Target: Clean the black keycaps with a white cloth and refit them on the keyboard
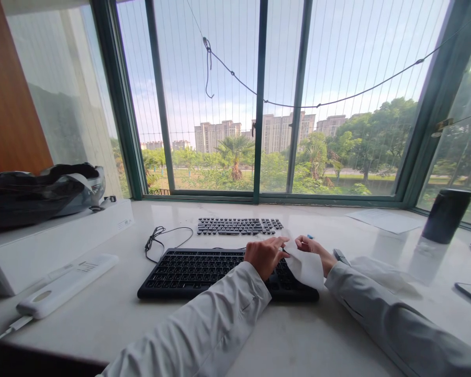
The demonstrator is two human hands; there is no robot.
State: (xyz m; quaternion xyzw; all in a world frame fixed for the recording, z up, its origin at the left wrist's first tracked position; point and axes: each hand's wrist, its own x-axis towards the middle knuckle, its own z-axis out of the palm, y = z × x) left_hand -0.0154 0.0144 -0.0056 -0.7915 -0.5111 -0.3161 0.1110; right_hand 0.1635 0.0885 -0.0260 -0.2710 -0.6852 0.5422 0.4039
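Left hand is curled over the right end of the black keyboard, its fingertips pinched on the upper edge of a white tissue. Right hand is met just beside it, fingers closed on the same sheet from the other side, so the tissue is held stretched between the two and draped down over the keys nearest the front edge. Held that way, the sheet is kept taut and flat, which looks suited to opening it out or folding it rather than letting it crumple. Both forearms, in pale grey sleeves, are rested on the white desk, so the hands are steadied low above the keyboard.

Behind the black keyboard, a set of loose keycaps or a second slim keyboard is laid near the window; which of the two cannot be told. A black cable is looped to the left of it. Farther left, a white box is topped by a dark bag, and a long white device is set in front. On the right, a dark cylindrical cup is stood well apart, with a paper sheet near the window frame.
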